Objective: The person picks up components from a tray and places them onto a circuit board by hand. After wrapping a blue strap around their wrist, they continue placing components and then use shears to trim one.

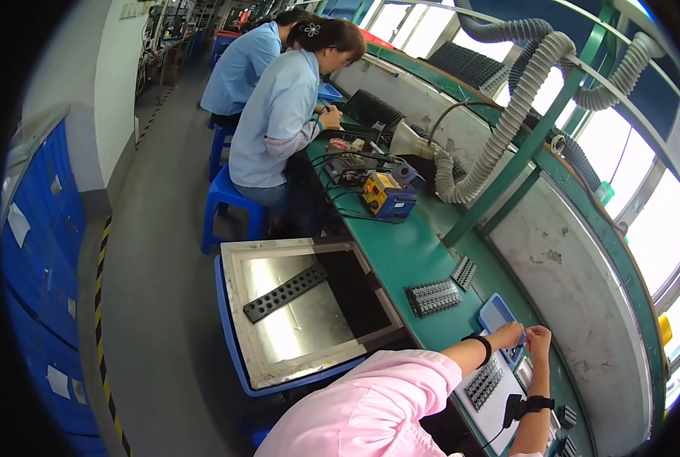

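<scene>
Work looked part-done over a blue tray on a green bench.
The left hand and right hand nearly met above the tray's near end, fingers bent inward; whether either pinched a small piece could not be told. A block of metallic rows lay on a white sheet beside them. Two similar blocks farther up seemed filled; how much was left could not be judged.

You hold your bare left hand and bare right hand close together, fingers bent, forearms extended.
</scene>
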The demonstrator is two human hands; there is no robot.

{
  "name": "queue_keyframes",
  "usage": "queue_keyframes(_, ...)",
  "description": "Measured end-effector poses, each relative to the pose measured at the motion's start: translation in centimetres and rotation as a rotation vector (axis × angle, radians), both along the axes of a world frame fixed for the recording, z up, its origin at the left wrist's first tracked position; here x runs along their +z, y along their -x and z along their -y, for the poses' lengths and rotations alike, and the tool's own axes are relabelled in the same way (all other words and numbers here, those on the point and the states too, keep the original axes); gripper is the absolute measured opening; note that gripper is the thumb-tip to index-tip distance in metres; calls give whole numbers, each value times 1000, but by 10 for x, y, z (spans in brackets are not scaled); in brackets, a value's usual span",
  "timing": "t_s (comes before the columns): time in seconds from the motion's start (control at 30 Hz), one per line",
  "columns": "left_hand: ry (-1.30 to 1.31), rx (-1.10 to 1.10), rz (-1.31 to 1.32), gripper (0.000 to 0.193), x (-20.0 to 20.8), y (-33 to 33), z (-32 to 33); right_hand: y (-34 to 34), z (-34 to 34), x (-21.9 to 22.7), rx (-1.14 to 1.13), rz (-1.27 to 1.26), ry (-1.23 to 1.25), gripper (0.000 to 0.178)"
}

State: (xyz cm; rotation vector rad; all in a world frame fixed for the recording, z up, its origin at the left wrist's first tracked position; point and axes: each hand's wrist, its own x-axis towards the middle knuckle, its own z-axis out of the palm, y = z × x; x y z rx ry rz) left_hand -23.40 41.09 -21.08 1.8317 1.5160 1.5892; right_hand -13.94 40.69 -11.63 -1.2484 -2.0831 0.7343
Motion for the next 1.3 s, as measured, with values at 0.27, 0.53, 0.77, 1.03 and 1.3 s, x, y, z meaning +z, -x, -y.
queue_keyframes(0.27, 93, -190, 47, 8, -2, 15, 33, -19, 80, -4, 67, -107, 102, 9)
queue_keyframes(0.53, 193, -395, 278, 20, -1, 33, 30, -55, 103, -9, 92, -335, 236, 13)
queue_keyframes(0.77, 260, -473, 295, 22, 4, 9, 26, -107, 93, -15, -23, -404, 396, 15)
queue_keyframes(1.03, 358, -352, 218, 21, 27, 20, -35, -155, -43, -17, -49, -363, 311, 16)
queue_keyframes(1.3, 599, -242, 266, 9, 20, -28, -144, -214, -185, -51, -86, -476, 500, 14)
